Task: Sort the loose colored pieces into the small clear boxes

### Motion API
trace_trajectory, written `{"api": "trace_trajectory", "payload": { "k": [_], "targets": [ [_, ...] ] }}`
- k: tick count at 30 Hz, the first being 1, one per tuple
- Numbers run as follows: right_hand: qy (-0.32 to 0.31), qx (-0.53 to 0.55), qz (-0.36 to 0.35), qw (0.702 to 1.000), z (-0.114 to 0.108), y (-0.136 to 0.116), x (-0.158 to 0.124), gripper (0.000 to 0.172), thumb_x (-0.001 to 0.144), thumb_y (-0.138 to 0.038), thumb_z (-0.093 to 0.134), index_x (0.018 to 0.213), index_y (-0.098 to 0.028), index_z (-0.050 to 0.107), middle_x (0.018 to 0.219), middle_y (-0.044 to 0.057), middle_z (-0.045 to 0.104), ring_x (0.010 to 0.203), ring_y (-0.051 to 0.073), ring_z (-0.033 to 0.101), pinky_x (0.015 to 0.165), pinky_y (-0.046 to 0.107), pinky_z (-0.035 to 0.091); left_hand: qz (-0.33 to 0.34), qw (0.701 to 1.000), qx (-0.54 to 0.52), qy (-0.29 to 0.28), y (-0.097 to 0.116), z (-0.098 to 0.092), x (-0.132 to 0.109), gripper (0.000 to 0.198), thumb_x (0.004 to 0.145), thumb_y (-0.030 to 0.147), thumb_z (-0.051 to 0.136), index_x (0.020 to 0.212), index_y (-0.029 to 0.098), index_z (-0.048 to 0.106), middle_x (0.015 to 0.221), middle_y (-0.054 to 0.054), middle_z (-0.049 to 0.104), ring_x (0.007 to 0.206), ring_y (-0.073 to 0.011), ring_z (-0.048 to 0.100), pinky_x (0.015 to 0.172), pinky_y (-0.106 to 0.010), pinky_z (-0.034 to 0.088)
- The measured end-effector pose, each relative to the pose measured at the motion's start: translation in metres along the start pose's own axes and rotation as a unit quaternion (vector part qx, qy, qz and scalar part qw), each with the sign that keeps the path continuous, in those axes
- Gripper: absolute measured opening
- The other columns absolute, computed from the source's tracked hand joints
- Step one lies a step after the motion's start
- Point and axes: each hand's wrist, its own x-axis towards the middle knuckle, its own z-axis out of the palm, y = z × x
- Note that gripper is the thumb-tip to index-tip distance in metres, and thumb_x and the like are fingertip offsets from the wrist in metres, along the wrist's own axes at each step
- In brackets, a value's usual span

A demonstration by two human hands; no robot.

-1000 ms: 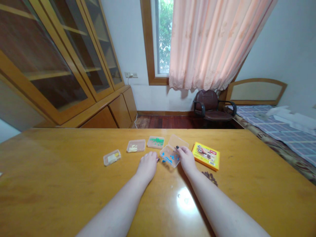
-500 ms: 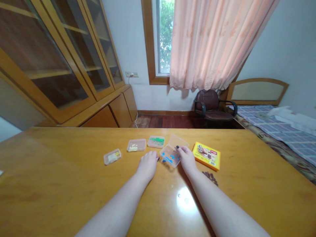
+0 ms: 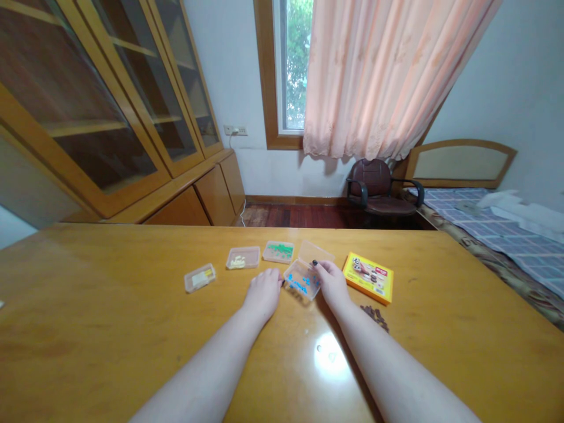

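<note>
A small clear plastic box with blue pieces inside lies open on the wooden table, its lid tipped back. My right hand grips the box's right side, the thumb with dark nail polish on the hinge edge. Curled, my left hand rests against the box's left edge, fingertips touching it. The box looks slightly raised off the table.
Left of the hands lie three more clear boxes: one with green pieces, one with pale pieces, one with yellowish pieces. A yellow packet and a heap of brown pieces lie to the right. A chair and bed stand beyond the table.
The open box with blue pieces has tilted and lifted slightly between both hands; its lid has swung a little closer. The hands stay at its sides.
</note>
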Motion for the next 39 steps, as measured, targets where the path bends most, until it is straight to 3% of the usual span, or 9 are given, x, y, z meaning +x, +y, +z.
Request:
{"api": "trace_trajectory", "payload": {
  "k": [21, 31, 39],
  "targets": [
    [-0.016, -0.012, -0.018, 1.0, 0.0, 0.0, 0.0, 0.029, 0.07, -0.046, 0.057, 0.07, -0.018, 0.063, 0.063, 0.002, 0.061, 0.058, 0.017, 0.052, 0.056, 0.027, 0.039, -0.001, 1.0, -0.023, -0.003, 0.004, -0.002, -0.002, 0.013, 0.085, 0.025, 0.044, 0.09, 0.019, 0.054, 0.096, -0.005, 0.059, 0.091, -0.019, 0.055, 0.078, -0.03, 0.039],
    [-0.023, -0.018, -0.015, 0.999, 0.0, -0.001, -0.001, 0.025, 0.07, -0.042, 0.056, 0.07, -0.018, 0.062, 0.066, 0.002, 0.062, 0.059, 0.017, 0.053, 0.057, 0.027, 0.038, 0.025, 0.999, -0.027, 0.026, -0.003, 0.008, 0.001, 0.009, 0.083, 0.026, 0.046, 0.085, 0.02, 0.053, 0.09, -0.004, 0.059, 0.085, -0.0187, 0.055, 0.072, -0.029, 0.038],
    [-0.029, -0.016, -0.017, 0.999, 0.0, -0.001, -0.002, 0.027, 0.07, -0.043, 0.056, 0.071, -0.017, 0.062, 0.064, 0.003, 0.061, 0.058, 0.017, 0.052, 0.056, 0.027, 0.039, 0.018, 1.0, -0.014, 0.011, 0.0, 0.003, 0.0, 0.01, 0.084, 0.025, 0.045, 0.085, 0.02, 0.053, 0.091, -0.004, 0.059, 0.087, -0.0186, 0.055, 0.074, -0.029, 0.038]
  ]
}}
